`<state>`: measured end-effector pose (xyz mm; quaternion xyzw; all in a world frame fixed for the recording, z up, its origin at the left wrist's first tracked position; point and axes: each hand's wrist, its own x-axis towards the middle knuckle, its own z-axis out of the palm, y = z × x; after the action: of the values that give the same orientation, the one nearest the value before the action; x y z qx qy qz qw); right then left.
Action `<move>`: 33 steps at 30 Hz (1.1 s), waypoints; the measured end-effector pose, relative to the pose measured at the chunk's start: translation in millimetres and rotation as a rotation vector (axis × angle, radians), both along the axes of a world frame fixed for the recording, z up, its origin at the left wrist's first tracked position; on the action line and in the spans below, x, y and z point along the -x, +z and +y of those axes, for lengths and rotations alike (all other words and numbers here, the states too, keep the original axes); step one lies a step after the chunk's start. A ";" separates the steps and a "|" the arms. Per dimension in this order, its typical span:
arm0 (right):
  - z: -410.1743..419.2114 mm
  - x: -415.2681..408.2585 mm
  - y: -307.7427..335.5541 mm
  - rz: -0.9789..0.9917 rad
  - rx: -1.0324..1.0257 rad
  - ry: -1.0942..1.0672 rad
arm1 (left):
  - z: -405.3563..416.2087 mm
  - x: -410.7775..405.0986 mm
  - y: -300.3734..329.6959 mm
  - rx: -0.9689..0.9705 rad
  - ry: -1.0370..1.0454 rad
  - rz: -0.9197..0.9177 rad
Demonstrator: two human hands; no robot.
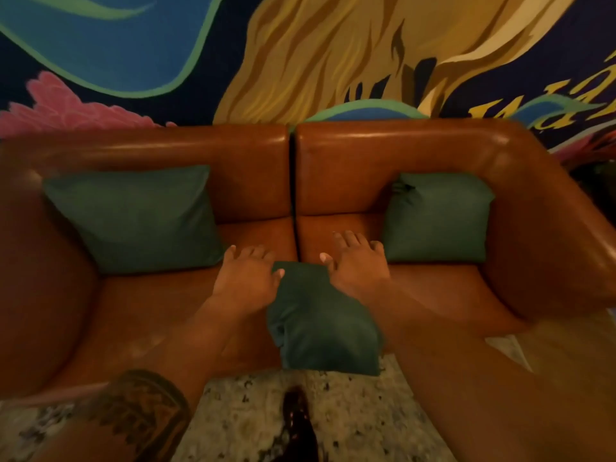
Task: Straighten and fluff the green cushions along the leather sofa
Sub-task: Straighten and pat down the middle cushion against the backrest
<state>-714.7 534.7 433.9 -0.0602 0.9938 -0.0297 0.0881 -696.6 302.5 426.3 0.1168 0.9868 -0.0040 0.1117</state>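
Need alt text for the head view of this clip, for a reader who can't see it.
Two bare hands, left hand and right hand, press a crumpled green cushion between them at the front edge of a brown leather sofa. Two more green cushions lean against the backrest, the left cushion and the right cushion.

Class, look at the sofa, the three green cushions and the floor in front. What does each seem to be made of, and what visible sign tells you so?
Sofa: smooth brown leather or a leather-like cover, glossy; light streaks shine along its back.
Left cushion, right cushion and middle cushion: matte green woven cloth, probably; no shine, soft creases where the hands press the middle one.
Floor: looks like speckled stone or terrazzo; too blurred to be sure.
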 end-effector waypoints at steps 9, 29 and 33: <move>28.2 6.6 -53.9 -0.138 -0.011 -0.026 | 29.2 19.7 -47.7 0.034 -0.084 -0.081; 65.0 -45.4 -210.2 -0.486 -0.042 0.094 | 88.2 -28.0 -207.6 0.071 -0.080 -0.293; 66.6 -18.6 -202.2 -0.433 -0.045 0.120 | 85.7 -3.3 -199.4 0.008 -0.064 -0.319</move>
<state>-696.1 601.3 231.7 -0.1094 0.9468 -0.0144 0.3024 -693.3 388.2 226.9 0.1469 0.9523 0.0070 0.2674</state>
